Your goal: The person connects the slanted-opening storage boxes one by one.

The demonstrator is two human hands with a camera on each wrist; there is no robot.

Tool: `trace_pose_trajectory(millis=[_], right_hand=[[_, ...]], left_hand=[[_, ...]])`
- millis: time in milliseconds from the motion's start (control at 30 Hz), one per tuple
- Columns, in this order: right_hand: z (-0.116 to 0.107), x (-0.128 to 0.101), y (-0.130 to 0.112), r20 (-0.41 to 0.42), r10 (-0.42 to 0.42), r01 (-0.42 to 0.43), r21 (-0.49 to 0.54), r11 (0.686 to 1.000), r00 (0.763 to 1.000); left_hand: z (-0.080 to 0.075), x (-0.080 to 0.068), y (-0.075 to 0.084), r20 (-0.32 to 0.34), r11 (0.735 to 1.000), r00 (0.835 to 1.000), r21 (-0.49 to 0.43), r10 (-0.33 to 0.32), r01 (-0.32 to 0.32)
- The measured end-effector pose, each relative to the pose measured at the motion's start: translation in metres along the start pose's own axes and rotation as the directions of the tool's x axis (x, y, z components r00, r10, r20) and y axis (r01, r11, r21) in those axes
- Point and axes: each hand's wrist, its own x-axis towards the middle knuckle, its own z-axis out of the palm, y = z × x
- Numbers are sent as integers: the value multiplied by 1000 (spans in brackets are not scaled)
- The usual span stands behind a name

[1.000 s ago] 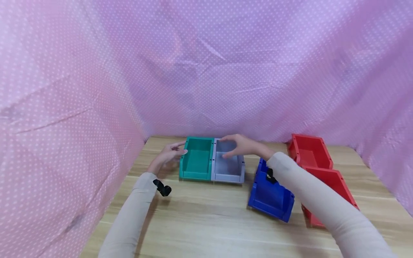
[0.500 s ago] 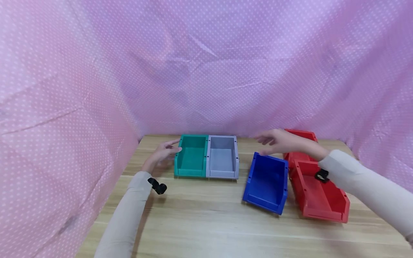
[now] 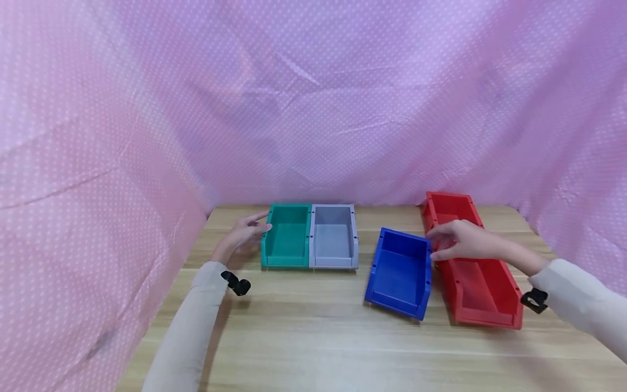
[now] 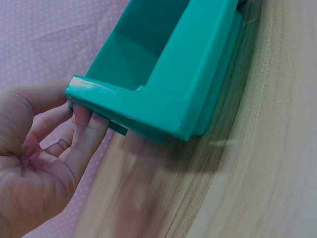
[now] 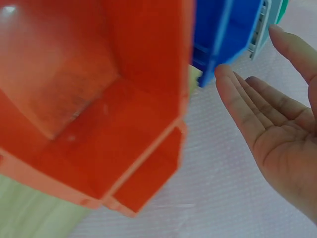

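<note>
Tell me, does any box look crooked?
Yes, the blue bin: it sits turned at an angle, while the green bin and gray bin line up neatly. The red bins look slightly slanted too.

Green bin in glossy plastic

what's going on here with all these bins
A person is handling plastic bins on a wooden table. The left hand holds the outer side of the green bin, which stands side by side with the grey bin. The right hand is at the right edge of the blue bin, fingers loose; whether it touches is hard to tell. The blue bin sits apart from the grey one, angled, with two red bins beyond it on the right.
</note>
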Motion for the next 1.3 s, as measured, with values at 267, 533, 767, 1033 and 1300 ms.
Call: trace_pose_trajectory(millis=[267,533,767,1033,1300], right_hand=[[17,-2,8,3,37,-37,46,998,999],[30,8,3,-15,94,-91,114,989,995],[39,12,4,-35,128,-119,190,975,991],[43,19,1,-42,190,-172,267,948,981],[49,27,-2,-44,228,-202,326,923,973]], left_hand=[[0,-3,-5,1,1000,1000,-11,3,-3],[3,-2,-2,3,1000,1000,-19,20,-20],[2,-3,0,-6,1000,1000,-16,17,-17],[-4,0,-1,10,999,1000,-32,24,-24],[-1,1,-1,9,1000,1000,-10,7,-6]])
